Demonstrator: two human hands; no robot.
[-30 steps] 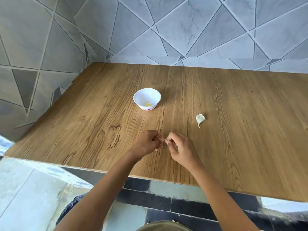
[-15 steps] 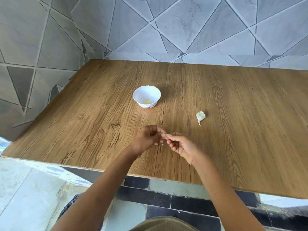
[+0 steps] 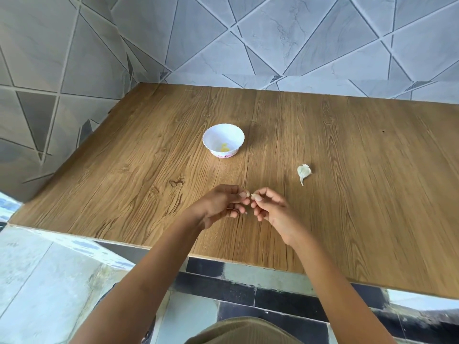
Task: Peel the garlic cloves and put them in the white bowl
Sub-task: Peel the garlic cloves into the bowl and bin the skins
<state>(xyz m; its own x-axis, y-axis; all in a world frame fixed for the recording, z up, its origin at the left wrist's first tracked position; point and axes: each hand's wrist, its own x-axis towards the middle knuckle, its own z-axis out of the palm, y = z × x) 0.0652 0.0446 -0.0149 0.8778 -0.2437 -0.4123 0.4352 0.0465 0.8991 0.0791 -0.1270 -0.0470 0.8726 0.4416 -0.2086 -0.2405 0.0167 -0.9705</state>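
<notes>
Progress: by my count one piece is done, one is mid-peel and one is waiting, so I judge the job about a third through, as far as I can see.
Table (image 3: 347, 194): wood-grain top carrying everything I am working with; my hands hover over its near edge.
Left hand (image 3: 218, 204): fingers curled, thumb and fingertips pinching one end of a small clove. There may be scraps of skin under the lower fingers, but I cannot be sure.
Right hand (image 3: 270, 209): thumb and forefinger pinching the other end of the same clove, the other fingers loosely curled.
White bowl (image 3: 211, 139): upright at about eleven o'clock from my hands, well apart from them.
Loose clove (image 3: 304, 172): at about two o'clock from my hands, lying on the table in papery white skin, tail toward me, untouched.
Clove in hand (image 3: 249, 194): held between both hands just above the table; pale and mostly hidden by fingertips, so I cannot tell how much skin is off.
Yellow bit (image 3: 224, 147): on the bowl's floor; I take it for a peeled clove.
</notes>
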